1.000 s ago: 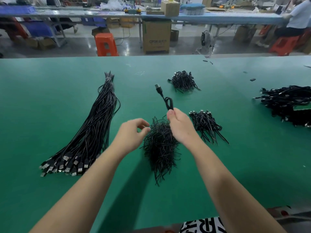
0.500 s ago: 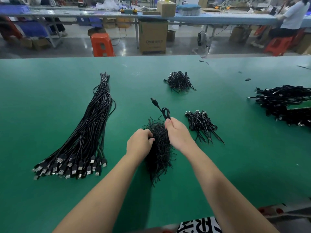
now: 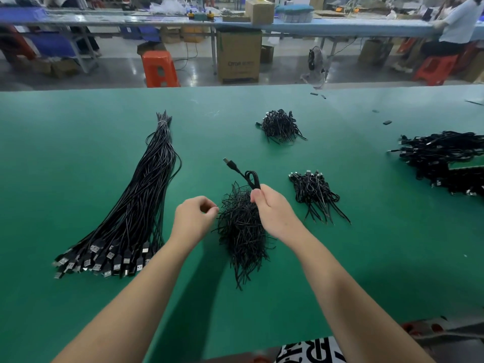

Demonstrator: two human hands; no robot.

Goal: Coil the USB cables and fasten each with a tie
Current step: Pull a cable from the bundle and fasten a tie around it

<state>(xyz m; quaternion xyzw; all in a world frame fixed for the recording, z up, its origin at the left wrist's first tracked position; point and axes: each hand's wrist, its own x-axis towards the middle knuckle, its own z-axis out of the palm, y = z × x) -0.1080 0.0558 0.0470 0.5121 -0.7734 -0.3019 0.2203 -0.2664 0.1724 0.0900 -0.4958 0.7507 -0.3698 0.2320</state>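
Lifted off the tie pile, the left hand pinches 1 tie (barely visible); just right, the right hand grips the coiled cable, still unfastened. Many straight cables remain.

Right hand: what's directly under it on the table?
The loose pile of black ties lies under the right hand, which grips a coiled cable. The fingers cover the coil's lower part and the pile's right edge, so any tie on it can't be seen.
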